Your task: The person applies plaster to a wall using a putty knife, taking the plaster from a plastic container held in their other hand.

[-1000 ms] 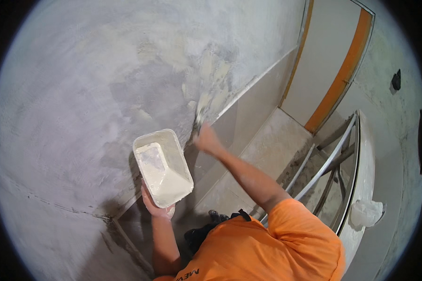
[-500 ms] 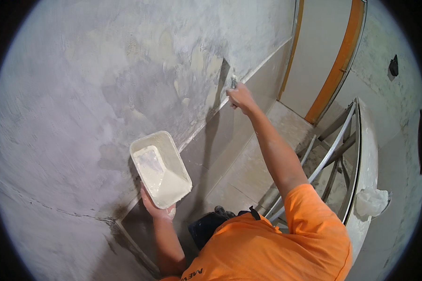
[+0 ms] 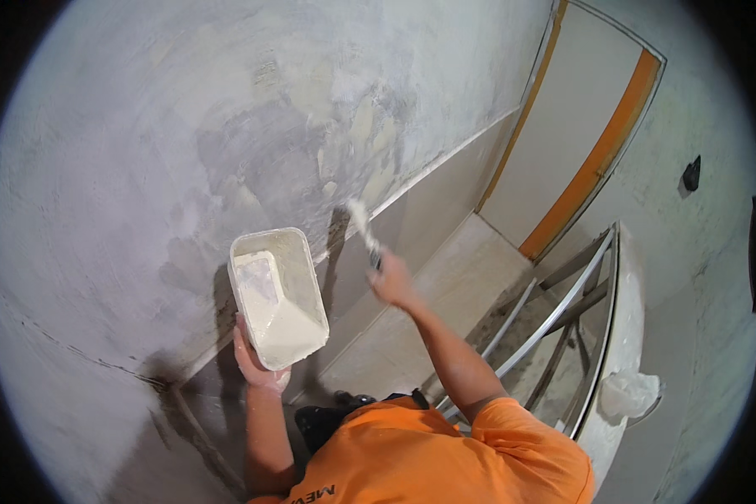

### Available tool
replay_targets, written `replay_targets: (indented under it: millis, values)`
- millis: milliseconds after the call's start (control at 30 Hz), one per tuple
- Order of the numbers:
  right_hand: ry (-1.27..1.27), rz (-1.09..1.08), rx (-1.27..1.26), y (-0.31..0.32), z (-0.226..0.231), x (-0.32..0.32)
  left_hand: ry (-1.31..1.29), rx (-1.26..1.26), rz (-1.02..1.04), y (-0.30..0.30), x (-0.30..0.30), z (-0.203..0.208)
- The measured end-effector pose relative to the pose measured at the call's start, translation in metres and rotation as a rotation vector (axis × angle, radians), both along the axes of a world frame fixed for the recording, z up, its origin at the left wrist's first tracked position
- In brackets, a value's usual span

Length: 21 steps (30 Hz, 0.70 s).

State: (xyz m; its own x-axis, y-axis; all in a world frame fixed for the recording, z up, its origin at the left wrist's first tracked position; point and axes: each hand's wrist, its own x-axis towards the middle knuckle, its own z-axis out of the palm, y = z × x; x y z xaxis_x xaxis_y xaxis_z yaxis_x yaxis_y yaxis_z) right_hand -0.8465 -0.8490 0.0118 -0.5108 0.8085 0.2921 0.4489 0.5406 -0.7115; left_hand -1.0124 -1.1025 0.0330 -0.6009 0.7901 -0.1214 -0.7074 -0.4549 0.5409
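Note:
My left hand [image 3: 259, 363] is wrapped round the near end of a white rectangular tub [image 3: 301, 265], held tilted beside the wall. Creamy white filler [image 3: 286, 329] covers its bottom and near corner. To the right of the tub, my right hand [image 3: 391, 280] is closed round the dark handle of a putty knife [image 3: 364, 225]. White filler coats its blade, which is blurred and points up and left toward the wall. Whether the blade touches the wall I cannot tell. Patchy grey and cream filler marks the wall [image 3: 286, 155].
A pale ledge line [image 3: 445, 164] divides the plaster from grey tiles below. At right stands a metal-framed bench or scaffold [image 3: 554, 315] with a crumpled white plastic bag [image 3: 630, 395] on its top. An orange-framed door [image 3: 592, 172] is farther back, and a black fitting [image 3: 691, 174] juts from the right wall.
My right hand has drawn the putty knife back from the far wall, nearer the tub. The tub stays in my left hand, a little more upright. The view has shifted slightly.

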Motion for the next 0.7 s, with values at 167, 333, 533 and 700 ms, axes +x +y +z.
replay_targets:
  millis: [167, 333, 533, 700]
  values:
    - [0.285, -0.131, -0.267, 0.111, 0.102, -0.008, -0.031, -0.014, -0.005, -0.001, 0.004, 0.008]
    - [0.203, -0.255, 0.199, 0.150, 0.104, -0.056, -0.019, -0.003, -0.040, 0.005, 0.006, 0.008]
    - [-0.023, 0.091, -0.169, -0.045, -0.019, -0.072, 0.031, 0.038, 0.049, -0.011, -0.009, -0.013]
    - [-0.185, 0.166, -0.196, -0.062, -0.026, -0.024, 0.085, 0.129, 0.001, -0.004, -0.004, -0.005]
